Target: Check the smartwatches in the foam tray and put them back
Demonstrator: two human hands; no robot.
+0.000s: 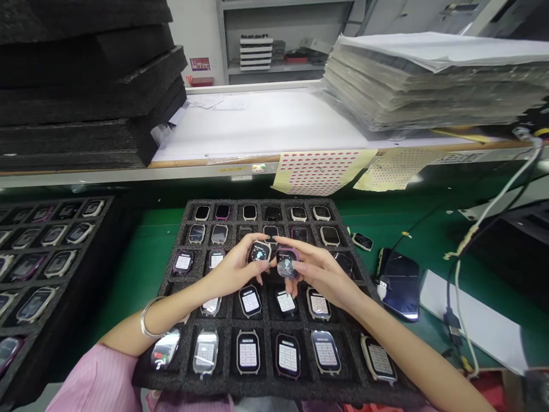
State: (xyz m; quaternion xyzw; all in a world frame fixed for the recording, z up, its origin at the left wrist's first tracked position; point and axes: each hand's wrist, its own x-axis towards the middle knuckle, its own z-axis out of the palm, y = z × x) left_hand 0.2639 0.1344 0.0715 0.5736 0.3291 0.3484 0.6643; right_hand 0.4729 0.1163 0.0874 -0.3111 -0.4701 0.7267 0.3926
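My left hand (242, 263) is closed around a light-framed smartwatch (259, 252) with a lit round dial on its screen. Close beside it, my right hand (317, 264) grips a purple-framed smartwatch (287, 262), also lit, with fingers over part of its face. Both watches are strapless and held above a black foam tray (266, 395). Rows of similar watches lie in the tray's compartments. Nearer rows, such as this watch (247, 352), show white grid-like screens; most screens in the far rows are dark. My hands and forearms hide some compartments.
Another foam tray of watches (45, 274) sits at the left. To the right are a loose watch (362, 241), a dark phone (400, 286) with a cable, and white paper (476, 326). Foam trays (86, 97) and clear plastic sheets (429, 86) are stacked on the shelf.
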